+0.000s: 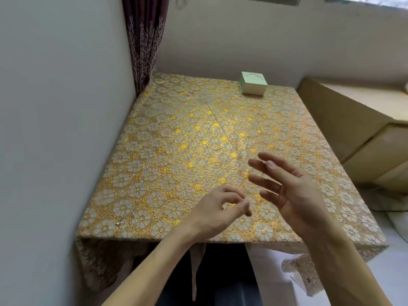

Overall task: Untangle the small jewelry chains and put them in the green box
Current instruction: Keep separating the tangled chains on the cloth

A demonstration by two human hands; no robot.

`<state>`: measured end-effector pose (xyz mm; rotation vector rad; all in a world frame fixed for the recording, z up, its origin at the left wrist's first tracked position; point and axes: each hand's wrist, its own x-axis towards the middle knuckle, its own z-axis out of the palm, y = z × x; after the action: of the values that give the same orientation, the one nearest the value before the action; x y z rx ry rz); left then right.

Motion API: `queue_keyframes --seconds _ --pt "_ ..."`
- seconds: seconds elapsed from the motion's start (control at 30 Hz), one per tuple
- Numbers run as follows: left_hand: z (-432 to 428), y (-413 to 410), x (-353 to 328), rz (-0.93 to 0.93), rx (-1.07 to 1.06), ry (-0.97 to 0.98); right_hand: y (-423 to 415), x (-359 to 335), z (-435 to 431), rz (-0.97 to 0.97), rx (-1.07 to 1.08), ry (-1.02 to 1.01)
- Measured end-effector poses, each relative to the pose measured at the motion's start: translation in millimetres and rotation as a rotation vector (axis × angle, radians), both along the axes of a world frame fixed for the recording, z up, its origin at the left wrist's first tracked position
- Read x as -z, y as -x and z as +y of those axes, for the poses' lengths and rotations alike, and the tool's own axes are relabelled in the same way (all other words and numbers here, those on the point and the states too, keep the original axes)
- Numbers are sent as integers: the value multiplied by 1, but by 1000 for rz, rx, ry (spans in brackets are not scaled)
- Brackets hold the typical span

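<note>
The green box stands closed at the far end of the table, and a thin dark curved line lies across its lid. My left hand hovers over the near edge of the table with thumb and forefinger pinched together. I can make out no chain between them. My right hand is raised just to the right of it, palm turned left, fingers spread and holding nothing. No chain shows clearly against the patterned cloth. A small glinting speck lies near the front left corner.
A gold floral tablecloth covers the table and hangs over its front edge. A grey wall runs along the left side, with a dark curtain in the far corner. A tan bench stands to the right.
</note>
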<state>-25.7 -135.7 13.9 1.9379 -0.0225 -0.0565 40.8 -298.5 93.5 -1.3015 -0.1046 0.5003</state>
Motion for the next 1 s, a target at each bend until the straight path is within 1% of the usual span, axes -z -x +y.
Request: queue_keyframes --seconds 0.13,0.23,0.37,0.43,0.5,0.6,0.73,0.87,0.93,1.0 --pt "29 24 9 13 -131 93 -5 16 -11 -23 169 39" --pt "50 39 5 17 -186 86 -3 34 -15 53 213 9" --pt "63 43 -2 80 -159 64 1 55 -12 182 192 -39" --pt "66 40 -4 99 -155 20 3 65 -10 238 203 -26" --pt "67 36 -5 112 -154 15 2 73 -9 253 235 8" --pt "69 25 -7 103 -169 -13 -2 78 -8 220 275 60" --pt "65 11 -14 61 -181 -70 -13 74 -10 219 312 9" --pt "58 2 -16 9 -201 -90 -23 67 -15 115 351 10" --pt "55 3 -6 9 -224 -76 -24 72 -18 53 366 65" --pt "51 8 9 47 -244 -76 -23 87 -23 14 362 194"
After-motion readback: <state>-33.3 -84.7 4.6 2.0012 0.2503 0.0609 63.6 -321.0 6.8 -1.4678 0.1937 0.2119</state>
